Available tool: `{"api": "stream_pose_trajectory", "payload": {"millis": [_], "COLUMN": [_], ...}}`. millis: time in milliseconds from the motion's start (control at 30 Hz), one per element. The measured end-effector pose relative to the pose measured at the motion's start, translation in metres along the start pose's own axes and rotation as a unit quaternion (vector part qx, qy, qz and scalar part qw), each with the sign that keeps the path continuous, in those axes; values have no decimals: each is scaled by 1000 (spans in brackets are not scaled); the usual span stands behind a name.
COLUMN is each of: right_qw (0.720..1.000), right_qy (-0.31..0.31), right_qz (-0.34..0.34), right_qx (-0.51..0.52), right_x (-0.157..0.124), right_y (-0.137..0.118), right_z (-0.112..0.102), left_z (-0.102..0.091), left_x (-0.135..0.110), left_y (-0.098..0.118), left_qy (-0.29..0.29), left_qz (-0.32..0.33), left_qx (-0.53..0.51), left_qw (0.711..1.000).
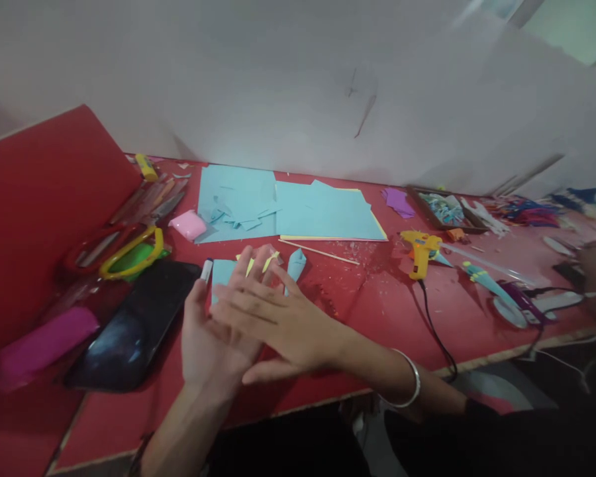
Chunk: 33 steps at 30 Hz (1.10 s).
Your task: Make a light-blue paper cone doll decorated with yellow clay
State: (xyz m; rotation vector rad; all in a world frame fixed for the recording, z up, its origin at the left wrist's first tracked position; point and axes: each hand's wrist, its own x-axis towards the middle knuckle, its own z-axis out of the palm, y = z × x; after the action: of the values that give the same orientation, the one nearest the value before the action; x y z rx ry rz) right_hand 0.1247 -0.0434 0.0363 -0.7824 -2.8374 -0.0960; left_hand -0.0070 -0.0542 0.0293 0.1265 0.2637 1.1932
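Observation:
My left hand [217, 354] is turned palm up above the red table [347, 298], its fingers stretched out. Across its palm lies my right hand [298, 321], palm down, with straight fingers and the thumb apart. Whether anything small sits between the palms is hidden. Just beyond the fingertips are a rolled piece of blue paper [296, 264], a flat blue paper piece [221, 273] and some yellow paper, partly covered by the hands. A white-capped pen [206, 270] shows beside my left thumb. Farther back, a thin stick [320, 252] lies in front of stacked blue sheets [328, 211].
Left of my hands lie a black phone [142, 324], yellow-handled scissors [134, 255] and a pink packet [189, 226]. Paper scraps rest on a blue sheet [238, 185]. A yellow glue gun [420, 253] with its cord and a tray of scraps [447, 211] are at right.

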Motion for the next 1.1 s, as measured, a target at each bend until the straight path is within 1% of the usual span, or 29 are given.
{"api": "stream_pose_trajectory", "payload": {"millis": [67, 167, 233, 300, 367, 433, 500, 533, 600, 667, 733, 800, 833, 900, 967, 1033, 1100], "right_qw": [1000, 999, 999, 1000, 1000, 999, 997, 996, 994, 995, 997, 998, 999, 998, 995, 994, 994], "right_qy": [-1, -3, -1, 4, 11, 14, 11, 11, 15, 16, 5, -10, -14, -11, -2, 10, 16], "right_qz": [24, 42, 32, 14, 13, 41, 79, 92, 104, 97, 73, 48, 44, 64, 95, 108, 101], "right_qx": [-11, -9, -3, 1, 1, 0, -1, 0, 5, 14, 23, 26, 26, 24, 21, 21, 29], "right_x": [-1, -11, -17, -19, -17, -12, -10, -11, -15, -20, -21, -18, -16, -11, -10, -14, -20], "right_y": [6, 7, 2, -4, -7, -6, -1, 1, 2, 0, -6, -9, -9, -6, -1, 2, 1], "right_z": [1, 3, 6, 8, 8, 7, 6, 6, 7, 8, 8, 6, 5, 3, 2, 3, 5], "left_z": [1, 4, 6, 9, 11, 13, 14, 14, 13, 14, 17, 22, 25, 28, 28, 26, 24], "left_x": [-2, -2, 0, 2, 5, 6, 6, 6, 6, 6, 7, 7, 7, 7, 8, 8, 9], "left_y": [3, 14, 19, 18, 12, 5, 2, 3, 7, 12, 12, 5, 1, -6, -7, -2, 4], "left_qy": [1, 25, 40, 58, 82, 99, 97, 93, 90, 98, 120, 154, 170, 209, 230, 226, 215], "left_qz": [10, 79, 112, 125, 105, 49, 7, 6, 36, 74, 87, 73, 55, -5, -45, -43, -10], "left_qx": [-8, -5, 1, 17, 37, 50, 54, 56, 62, 66, 69, 69, 67, 58, 64, 76, 76], "left_qw": [1000, 997, 993, 990, 990, 993, 994, 994, 993, 990, 987, 983, 982, 976, 970, 970, 974]}}
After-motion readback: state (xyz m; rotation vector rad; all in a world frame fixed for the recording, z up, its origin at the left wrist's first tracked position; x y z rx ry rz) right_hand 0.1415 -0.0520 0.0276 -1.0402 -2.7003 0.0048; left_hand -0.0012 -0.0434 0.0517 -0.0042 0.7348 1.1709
